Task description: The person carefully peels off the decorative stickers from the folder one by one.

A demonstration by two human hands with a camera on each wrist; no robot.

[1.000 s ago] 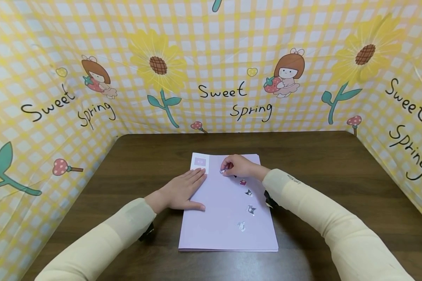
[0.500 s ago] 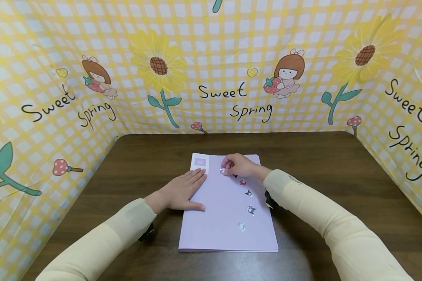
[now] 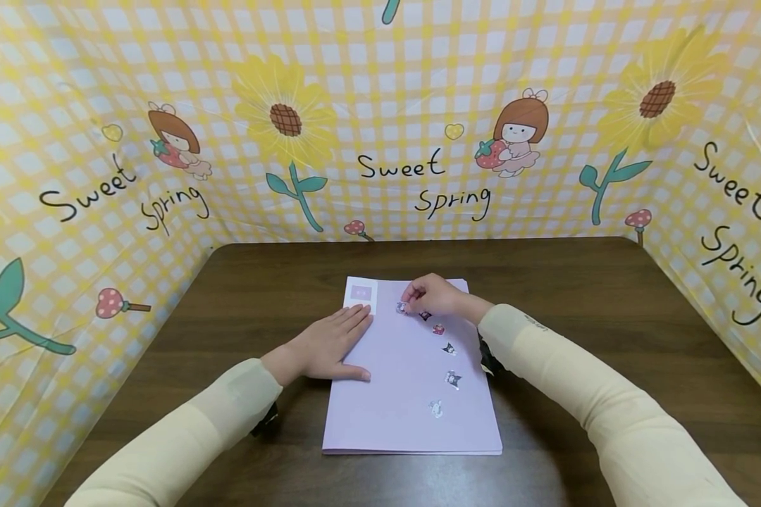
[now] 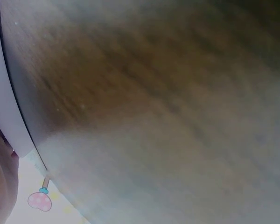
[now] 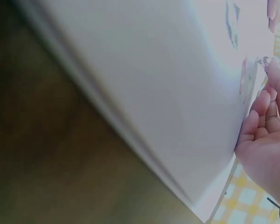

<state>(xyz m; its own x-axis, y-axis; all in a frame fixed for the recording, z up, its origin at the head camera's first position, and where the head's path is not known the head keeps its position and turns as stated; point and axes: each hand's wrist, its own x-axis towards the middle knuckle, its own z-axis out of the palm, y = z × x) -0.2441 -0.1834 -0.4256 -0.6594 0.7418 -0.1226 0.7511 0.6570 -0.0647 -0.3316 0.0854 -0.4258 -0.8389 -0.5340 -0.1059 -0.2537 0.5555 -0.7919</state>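
Note:
A lilac booklet or folder (image 3: 393, 415), a white label (image 3: 360, 290) at its upper left corner, lies on the table in the head view. My left hand (image 3: 332, 345) rests flat on its left side, fingers straight, fingertips at the label's lower edge. Near the top, my right hand (image 3: 432, 296) pinches a small shiny sticker (image 3: 402, 308) between thumb and finger at the cover's surface. In the right wrist view the same sticker (image 5: 267, 60) shows at the fingertips. Down the right side runs a curved line of cartoon stickers, among them a pink one (image 3: 439, 329) and a pale one (image 3: 435, 408).
The dark wooden table (image 3: 260, 282) surrounds the booklet. A yellow checked cloth (image 3: 380, 105) with flowers and lettering hangs behind it and at both sides. The left wrist view shows mostly blurred tabletop (image 4: 130, 93) and the booklet's edge (image 4: 9, 93).
My right hand has shifted slightly up and right, uncovering more of the pinched sticker and of a dark sticker beneath the hand. The left hand has stayed still.

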